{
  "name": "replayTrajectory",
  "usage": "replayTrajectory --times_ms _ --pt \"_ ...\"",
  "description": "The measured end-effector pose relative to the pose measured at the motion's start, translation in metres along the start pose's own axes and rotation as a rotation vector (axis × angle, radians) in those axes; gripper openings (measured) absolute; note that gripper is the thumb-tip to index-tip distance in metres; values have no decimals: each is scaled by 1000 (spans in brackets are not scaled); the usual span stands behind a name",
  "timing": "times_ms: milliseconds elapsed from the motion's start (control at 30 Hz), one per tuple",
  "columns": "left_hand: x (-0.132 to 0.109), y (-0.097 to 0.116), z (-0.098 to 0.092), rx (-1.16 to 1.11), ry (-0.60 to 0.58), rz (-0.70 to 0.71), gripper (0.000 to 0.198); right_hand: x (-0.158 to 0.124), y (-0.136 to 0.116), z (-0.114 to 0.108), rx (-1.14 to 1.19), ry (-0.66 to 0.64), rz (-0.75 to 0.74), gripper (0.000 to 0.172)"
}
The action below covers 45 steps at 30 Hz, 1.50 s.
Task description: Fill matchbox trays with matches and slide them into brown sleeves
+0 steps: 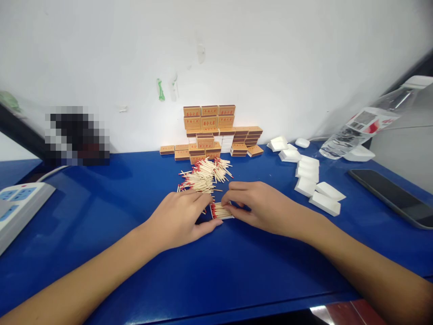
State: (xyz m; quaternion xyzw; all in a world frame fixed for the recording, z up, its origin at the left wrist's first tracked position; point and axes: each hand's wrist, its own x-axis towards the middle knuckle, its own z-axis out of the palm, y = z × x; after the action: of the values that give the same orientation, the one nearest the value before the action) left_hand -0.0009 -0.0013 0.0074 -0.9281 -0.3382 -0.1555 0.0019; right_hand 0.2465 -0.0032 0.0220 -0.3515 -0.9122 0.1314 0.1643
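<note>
A small white matchbox tray (230, 217) lies on the blue table, filled with matches (219, 211) whose red heads point left. My left hand (184, 212) grips the tray's left end, thumb along the near side and fingers on the far side. With its fingers pinched together, my right hand (255, 205) touches the matches at the tray's right end. Just beyond both hands spreads a loose pile of red-tipped matches (204, 174). Stacked matchboxes (209, 122) with orange labels stand behind the pile against the wall.
Several white trays (307, 186) lie to the right. Farther right are a phone (389, 194), a tilted water bottle (363, 122) and a small white case (302, 143). A power strip (20, 207) sits at the left edge, near a pixelated dark object (79, 135).
</note>
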Motion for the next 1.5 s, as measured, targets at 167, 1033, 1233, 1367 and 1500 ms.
replayTrajectory --times_ms 167,1033,1233,1367,1500 --pt "0 1 -2 8 -5 -3 31 1 1 -1 16 -12 6 12" --pt "1 0 -1 12 -11 -19 35 -4 19 -40 50 140 131 20" --pt "0 -2 0 -2 -7 -25 37 -14 86 -60 -253 332 596 18" --pt "-2 -2 1 -33 15 -20 37 -24 115 -70 -310 355 848 18" --pt "-1 -1 3 -34 18 -12 38 -35 132 -81 -357 392 925 21"
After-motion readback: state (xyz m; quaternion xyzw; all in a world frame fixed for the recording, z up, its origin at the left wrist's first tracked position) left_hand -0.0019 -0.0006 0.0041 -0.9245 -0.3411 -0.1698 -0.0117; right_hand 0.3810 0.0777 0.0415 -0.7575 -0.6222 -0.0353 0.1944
